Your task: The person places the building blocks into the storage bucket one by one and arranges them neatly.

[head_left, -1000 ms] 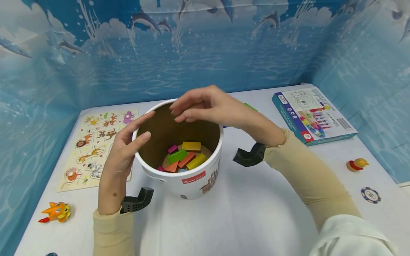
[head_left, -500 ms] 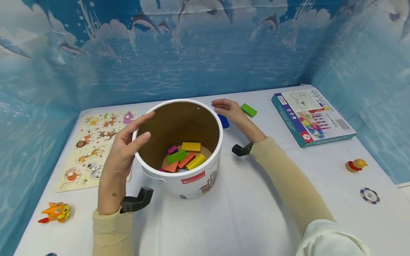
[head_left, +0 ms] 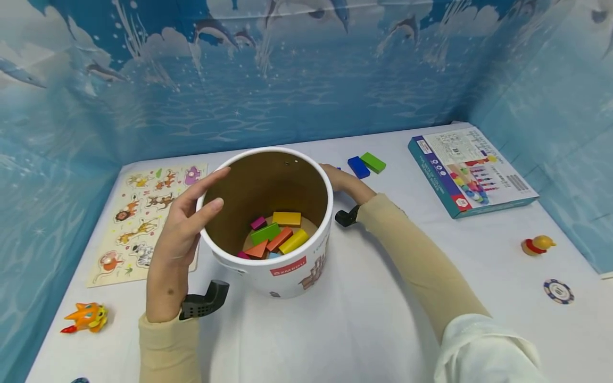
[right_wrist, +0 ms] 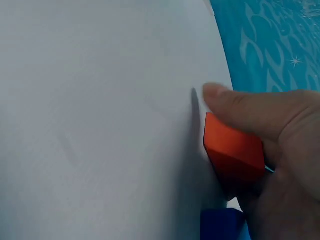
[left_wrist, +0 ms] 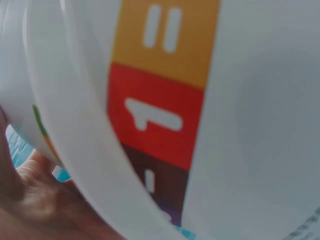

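Bucket (head_left: 284, 279), touched by the spread left hand (head_left: 179, 229), hides from the head view the orange block (right_wrist: 233, 150) the right hand (right_wrist: 296, 142) pinches.

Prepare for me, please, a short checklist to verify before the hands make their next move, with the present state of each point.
1. Bucket standing upright on the table: ok.
2. Left hand at the bucket's rim: ok, thumb and index finger reach over it.
3. Bucket's opening uncovered: ok, no lid or hand lies across it.
4. Right hand at the orange block: ok, the thumb is right beside it.
5. Orange block firmly gripped: cannot tell, the other fingers are mostly hidden.
6. All blocks inside the bucket: not ok, a blue block and a green block lie on the table.
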### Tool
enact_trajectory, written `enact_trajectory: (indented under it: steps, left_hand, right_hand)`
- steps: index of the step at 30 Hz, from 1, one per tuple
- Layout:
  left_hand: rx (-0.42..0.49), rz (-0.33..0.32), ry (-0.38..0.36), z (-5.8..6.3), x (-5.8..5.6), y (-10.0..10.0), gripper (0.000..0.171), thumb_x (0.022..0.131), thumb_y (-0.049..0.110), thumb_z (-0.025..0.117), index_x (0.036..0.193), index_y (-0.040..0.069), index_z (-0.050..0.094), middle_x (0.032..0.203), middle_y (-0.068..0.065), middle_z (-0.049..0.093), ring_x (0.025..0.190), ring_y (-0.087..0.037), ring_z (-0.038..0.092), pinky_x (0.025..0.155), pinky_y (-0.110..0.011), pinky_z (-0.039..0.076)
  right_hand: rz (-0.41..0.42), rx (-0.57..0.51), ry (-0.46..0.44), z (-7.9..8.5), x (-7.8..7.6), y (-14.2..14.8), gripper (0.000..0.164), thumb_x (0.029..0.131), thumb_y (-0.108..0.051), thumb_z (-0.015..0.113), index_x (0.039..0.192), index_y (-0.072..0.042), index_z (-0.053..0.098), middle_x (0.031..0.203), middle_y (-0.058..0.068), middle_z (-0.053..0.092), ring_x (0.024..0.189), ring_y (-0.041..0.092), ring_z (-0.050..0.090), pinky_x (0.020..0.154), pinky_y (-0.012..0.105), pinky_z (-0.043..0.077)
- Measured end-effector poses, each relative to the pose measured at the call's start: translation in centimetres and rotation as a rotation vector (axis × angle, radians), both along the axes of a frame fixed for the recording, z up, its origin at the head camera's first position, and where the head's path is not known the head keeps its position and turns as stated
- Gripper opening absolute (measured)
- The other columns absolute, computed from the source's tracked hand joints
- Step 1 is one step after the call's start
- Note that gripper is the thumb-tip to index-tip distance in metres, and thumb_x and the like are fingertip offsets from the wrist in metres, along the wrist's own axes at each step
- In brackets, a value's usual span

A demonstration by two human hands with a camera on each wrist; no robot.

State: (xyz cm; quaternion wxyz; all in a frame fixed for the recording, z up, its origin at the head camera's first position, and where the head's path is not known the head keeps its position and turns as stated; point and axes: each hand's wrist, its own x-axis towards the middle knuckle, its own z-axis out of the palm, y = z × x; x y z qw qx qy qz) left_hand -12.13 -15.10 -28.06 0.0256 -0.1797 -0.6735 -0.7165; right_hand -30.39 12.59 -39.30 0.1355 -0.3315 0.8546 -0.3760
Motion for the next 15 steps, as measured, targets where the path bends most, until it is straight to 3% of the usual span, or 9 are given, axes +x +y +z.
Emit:
enact_trajectory:
  steps: [5, 11, 15]
  left_hand:
    - [0.001, -0.002, 0.004, 0.0, 0.0, -0.1, 0.043, 0.083, 0.001, 0.050, 0.126, 0.007, 0.051, 0.133, -0.009, 0.041, 0.123, -0.024, 0.031, 0.097, -0.048, 0.023]
    - [0.006, 0.006, -0.007, 0.0, -0.1, -0.1, 0.043, 0.083, 0.001, 0.050, 0.125, 0.007, 0.051, 0.132, -0.009, 0.042, 0.123, -0.024, 0.031, 0.098, -0.049, 0.022]
    - [0.003, 0.011, -0.011, 0.0, -0.1, 0.0, 0.042, 0.083, 0.000, 0.050, 0.125, 0.007, 0.051, 0.132, -0.008, 0.042, 0.124, -0.022, 0.030, 0.098, -0.049, 0.021]
  right_hand:
    - [-0.062, 0.099, 0.033, -0.5, 0.1, 0.4, 0.030, 0.088, -0.012, 0.053, 0.118, -0.012, 0.055, 0.108, 0.004, 0.060, 0.102, 0.020, 0.053, 0.091, 0.038, 0.039]
    - [-0.107, 0.128, 0.057, -0.9, 0.2, 0.7, 0.029, 0.089, -0.016, 0.053, 0.117, -0.021, 0.057, 0.108, -0.005, 0.061, 0.103, 0.013, 0.053, 0.092, 0.035, 0.038]
    - [-0.133, 0.135, 0.118, -1.3, 0.3, 1.2, 0.028, 0.090, -0.017, 0.051, 0.118, -0.022, 0.057, 0.108, -0.006, 0.061, 0.103, 0.013, 0.053, 0.092, 0.034, 0.038]
